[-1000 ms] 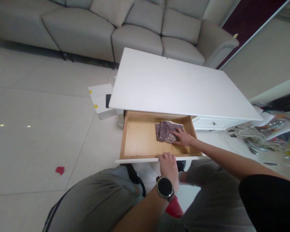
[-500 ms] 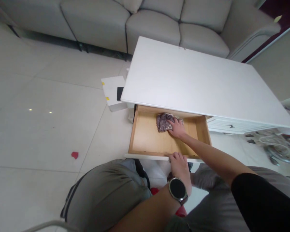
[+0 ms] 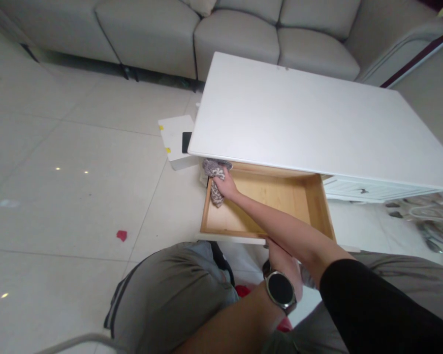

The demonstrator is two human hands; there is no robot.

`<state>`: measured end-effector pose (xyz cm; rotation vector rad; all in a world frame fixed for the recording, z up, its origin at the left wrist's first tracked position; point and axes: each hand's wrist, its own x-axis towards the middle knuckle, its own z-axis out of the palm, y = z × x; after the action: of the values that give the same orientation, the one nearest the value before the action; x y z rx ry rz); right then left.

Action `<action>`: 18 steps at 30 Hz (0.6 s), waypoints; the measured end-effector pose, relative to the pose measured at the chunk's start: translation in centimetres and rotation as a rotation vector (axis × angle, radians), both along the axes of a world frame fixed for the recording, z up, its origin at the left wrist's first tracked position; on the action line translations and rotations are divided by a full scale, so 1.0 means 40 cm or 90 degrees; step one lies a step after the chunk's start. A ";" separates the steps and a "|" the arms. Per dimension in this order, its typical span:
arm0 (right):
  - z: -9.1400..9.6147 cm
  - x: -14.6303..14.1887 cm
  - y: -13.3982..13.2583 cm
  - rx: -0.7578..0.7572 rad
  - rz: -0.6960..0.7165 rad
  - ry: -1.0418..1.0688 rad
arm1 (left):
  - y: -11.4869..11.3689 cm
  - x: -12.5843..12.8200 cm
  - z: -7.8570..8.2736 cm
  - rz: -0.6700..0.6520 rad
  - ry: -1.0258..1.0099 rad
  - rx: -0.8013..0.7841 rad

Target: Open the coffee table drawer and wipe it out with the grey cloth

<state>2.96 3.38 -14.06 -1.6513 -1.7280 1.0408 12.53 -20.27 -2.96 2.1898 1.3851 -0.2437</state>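
Note:
A wooden drawer [image 3: 251, 216] is pulled out of the white coffee table [image 3: 302, 118]. My right hand [image 3: 226, 186] grips a brown-and-white patterned cloth [image 3: 217, 172], pressing it over the drawer's left side wall at the back corner. Part of the cloth hangs down inside the drawer. At the drawer's front panel, my left hand [image 3: 282, 258], with a watch [image 3: 280, 289] on its wrist, holds the top edge. My right forearm crosses over it and hides most of its fingers.
A white box [image 3: 175, 135] with a dark flat object [image 3: 186, 142] on it stands left of the table. A red scrap [image 3: 121, 235] lies on the tiled floor. Behind the table is a grey sofa [image 3: 236, 46]. Cables [image 3: 433, 226] lie at the right.
My right hand has moved the cloth left, from the drawer's middle onto its left side wall. My left hand stays at the drawer front. The view has shifted slightly.

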 end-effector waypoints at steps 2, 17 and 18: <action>0.015 0.010 -0.020 0.004 0.025 -0.024 | 0.007 -0.003 0.010 -0.030 0.024 -0.009; 0.014 0.087 -0.037 0.110 0.205 -0.007 | 0.025 0.008 0.014 -0.059 0.084 -0.009; 0.010 0.077 -0.008 0.106 0.167 -0.009 | 0.023 0.008 0.012 -0.058 0.087 0.001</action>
<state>6.06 3.06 -13.66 -1.3583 -2.0223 0.9705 12.87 -19.34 -2.50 2.2767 1.3579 -0.4345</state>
